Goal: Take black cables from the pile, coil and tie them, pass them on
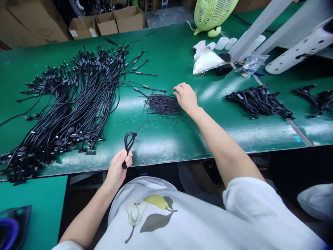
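Coil (128,141) clamped in my left hand (117,171) at table (171,142) near edge could unwind if slackened; right hand (186,98) grip on ties (162,105) unclear.

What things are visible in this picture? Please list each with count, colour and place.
table: one, green, across the view.
loose cables: many, black, table's left.
wire ties: one bunch, black, table's middle.
bundled cables: one heap, black, table's right.
fan: one, pale green, far edge.
plastic bags: two, clear, near the fan.
cardboard boxes: several, brown, behind the table.
coiled cable: one, black, at the near edge.
left hand: closed on the coiled cable.
right hand: resting on the wire ties.
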`<state>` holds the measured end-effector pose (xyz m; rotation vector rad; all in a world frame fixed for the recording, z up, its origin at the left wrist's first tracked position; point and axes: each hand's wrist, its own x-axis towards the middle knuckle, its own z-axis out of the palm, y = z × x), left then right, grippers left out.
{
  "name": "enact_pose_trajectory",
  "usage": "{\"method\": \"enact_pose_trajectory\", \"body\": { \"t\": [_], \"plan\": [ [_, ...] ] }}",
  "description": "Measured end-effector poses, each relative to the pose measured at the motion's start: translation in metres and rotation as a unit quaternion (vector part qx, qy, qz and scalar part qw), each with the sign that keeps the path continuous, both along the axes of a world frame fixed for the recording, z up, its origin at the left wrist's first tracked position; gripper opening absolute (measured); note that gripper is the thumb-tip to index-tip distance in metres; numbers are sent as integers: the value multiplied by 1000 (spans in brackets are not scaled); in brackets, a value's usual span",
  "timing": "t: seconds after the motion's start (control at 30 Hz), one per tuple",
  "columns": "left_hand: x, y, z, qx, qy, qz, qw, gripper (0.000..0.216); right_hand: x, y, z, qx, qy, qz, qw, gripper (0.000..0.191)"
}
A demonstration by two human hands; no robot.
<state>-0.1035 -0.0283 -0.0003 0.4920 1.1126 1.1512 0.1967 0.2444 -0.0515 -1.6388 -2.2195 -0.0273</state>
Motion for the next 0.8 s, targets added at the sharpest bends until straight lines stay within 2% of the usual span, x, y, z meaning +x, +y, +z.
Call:
{"method": "enact_pose_trajectory", "body": {
  "t": [0.17, 0.3, 0.43, 0.53, 0.6, 0.7, 0.77, 0.8],
  "plan": [
    [14, -2, 8, 16, 0, -41, 999, 38, -14, -5, -4, -52, 10, 23, 998, 26],
    [12, -11, 6, 21, -3, -22, 1000, 37, -17, -23, 3, 6, -7, -6, 1000, 29],
    [16, -11, 4, 38, 1, -24, 999, 36, -19, -49, 24, 40, 2, -37, 999, 29],
    [24, -4, 4, 58, -13, -30, 998, 35, -41, -88, 40, 31, 70, -6, 997, 27],
    [30, 2, 4, 74, -29, -25, 997, 36, -67, -126, 44, -4, 158, 64, 985, 24],
    [34, 8, -1, 96, -36, -21, 995, 43, -107, -189, 40, -128, 304, 178, 927, 18],
    [32, 9, -6, 118, -2, -19, 993, 41, -124, -220, 34, -177, 361, 201, 893, 17],
    [30, 9, -8, 132, 32, -16, 991, 39, -128, -230, 32, -173, 366, 204, 892, 17]
  ]
}}
